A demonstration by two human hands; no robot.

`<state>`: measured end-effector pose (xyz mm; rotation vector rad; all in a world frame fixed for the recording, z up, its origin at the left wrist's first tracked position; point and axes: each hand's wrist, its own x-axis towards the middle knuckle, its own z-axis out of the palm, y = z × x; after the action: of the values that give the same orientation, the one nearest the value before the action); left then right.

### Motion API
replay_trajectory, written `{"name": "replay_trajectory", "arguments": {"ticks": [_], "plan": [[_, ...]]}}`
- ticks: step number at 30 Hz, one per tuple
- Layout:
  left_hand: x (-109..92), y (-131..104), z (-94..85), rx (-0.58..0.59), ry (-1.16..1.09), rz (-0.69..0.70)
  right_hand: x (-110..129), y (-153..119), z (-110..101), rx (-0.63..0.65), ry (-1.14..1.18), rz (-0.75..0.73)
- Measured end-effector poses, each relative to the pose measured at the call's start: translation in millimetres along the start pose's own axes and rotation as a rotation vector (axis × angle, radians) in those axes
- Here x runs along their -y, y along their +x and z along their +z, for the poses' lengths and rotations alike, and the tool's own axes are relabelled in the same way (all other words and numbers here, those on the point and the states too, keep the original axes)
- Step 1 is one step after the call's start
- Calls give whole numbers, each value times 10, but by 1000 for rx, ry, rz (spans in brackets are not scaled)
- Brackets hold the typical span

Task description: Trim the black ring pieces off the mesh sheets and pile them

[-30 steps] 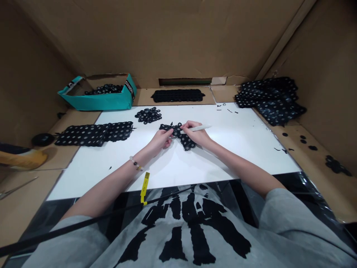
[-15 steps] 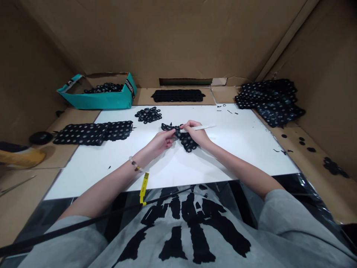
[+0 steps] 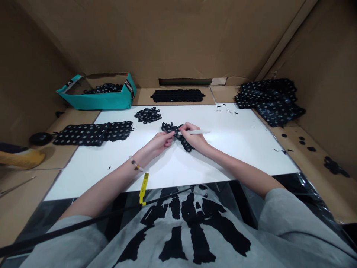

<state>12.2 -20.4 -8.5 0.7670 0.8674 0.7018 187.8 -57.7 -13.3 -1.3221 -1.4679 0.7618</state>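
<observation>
In the middle of the white board, my left hand (image 3: 164, 141) pinches the edge of a black sheet with pale round dots (image 3: 167, 127). Its lower part hangs out below my fingers, and some of it is covered by my hands. My right hand (image 3: 193, 134) is closed round a slim white pen-shaped tool (image 3: 200, 131), its back end pointing right. The tool's tip meets the sheet close to my left fingertips, too small to make out. Just up and left lies a small heap of black ringed pieces (image 3: 148, 115).
Dotted black sheets (image 3: 92, 134) lie left, and more (image 3: 267, 100) are piled at the back right. A teal box (image 3: 97, 102) holds dotted pieces. A black stack (image 3: 177, 95) rests at the back. Cardboard walls (image 3: 178, 41) surround the white board (image 3: 237, 149); black scraps (image 3: 311, 149) lie right.
My right hand has shifted slightly left and down, and the tool's back end has dropped lower. The sheet's left part has tilted up a little. My left hand keeps its hold.
</observation>
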Motion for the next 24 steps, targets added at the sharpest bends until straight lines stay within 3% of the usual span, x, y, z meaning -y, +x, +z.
{"name": "replay_trajectory", "arguments": {"ticks": [9,15,19,24], "plan": [[-63,-20,-17,121,174,-37,8,14,-36,20,-120,-66],[-166,-30,0,-126,453,39,21,39,-129,80,-69,-40],[-158,-69,39,-103,327,14,53,75,-180,111,-74,-1],[-54,-62,33,-3,85,50,110,113,-194,-4,101,42]]}}
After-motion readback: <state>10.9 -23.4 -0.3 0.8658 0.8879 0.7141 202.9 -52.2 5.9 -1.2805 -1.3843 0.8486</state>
